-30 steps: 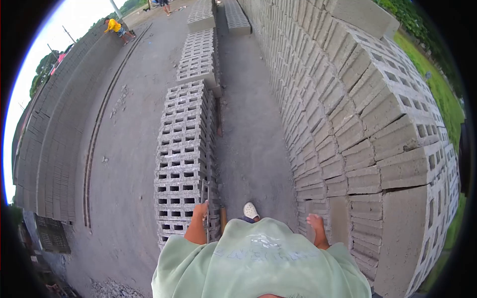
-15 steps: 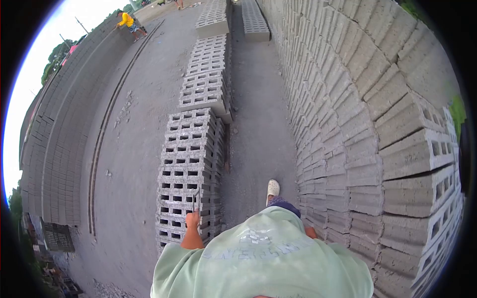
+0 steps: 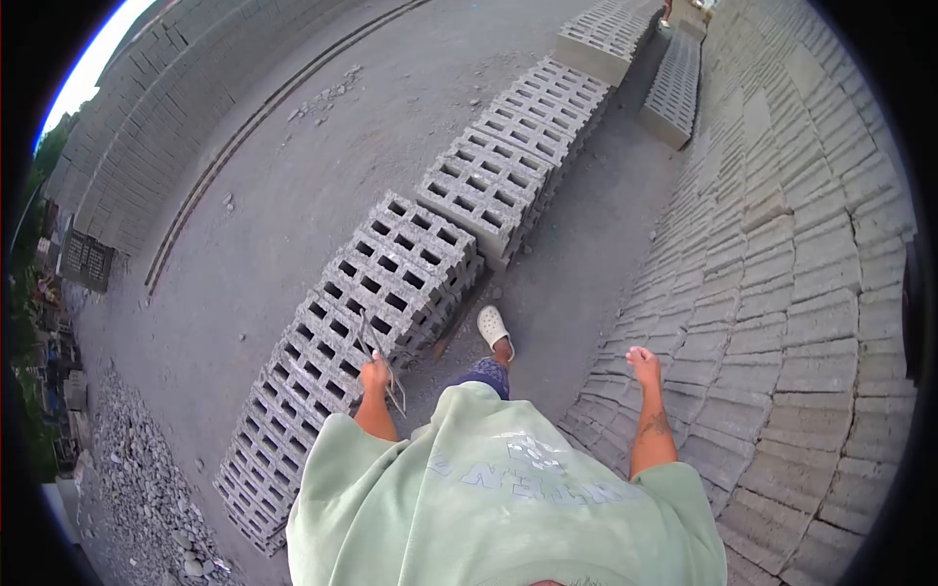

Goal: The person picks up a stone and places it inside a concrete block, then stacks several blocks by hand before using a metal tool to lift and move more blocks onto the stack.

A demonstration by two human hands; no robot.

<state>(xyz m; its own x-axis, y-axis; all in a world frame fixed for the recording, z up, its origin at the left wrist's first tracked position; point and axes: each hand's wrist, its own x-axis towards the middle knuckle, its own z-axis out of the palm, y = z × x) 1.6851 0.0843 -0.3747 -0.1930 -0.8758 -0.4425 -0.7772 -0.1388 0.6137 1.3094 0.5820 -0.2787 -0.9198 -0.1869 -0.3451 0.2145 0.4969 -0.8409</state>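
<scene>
My left hand (image 3: 374,373) is closed around a thin bent metal rod tool (image 3: 366,332), which stretches forward past my fist and also hangs down in a loop on its right. Both overlap the near row of hollow concrete blocks (image 3: 376,269) in this view. The blocks stand packed together, their rectangular holes facing up. My right hand (image 3: 642,363) is held out to the right, its fingers loosely curled with nothing in them. It is nearest to the tall stack of concrete blocks (image 3: 782,322) on that side.
Further block rows (image 3: 489,181) continue ahead, and another row (image 3: 672,93) lies along the right stack. A dark rail-like strip (image 3: 225,156) crosses the ground at left, before a long block wall (image 3: 161,127). Loose gravel (image 3: 156,479) lies lower left. My light clog (image 3: 493,327) is between the rows.
My view has turned left, so the block rows now slant up to the right. My right hand has come out from beside my body. My left hand still holds the metal tool.
</scene>
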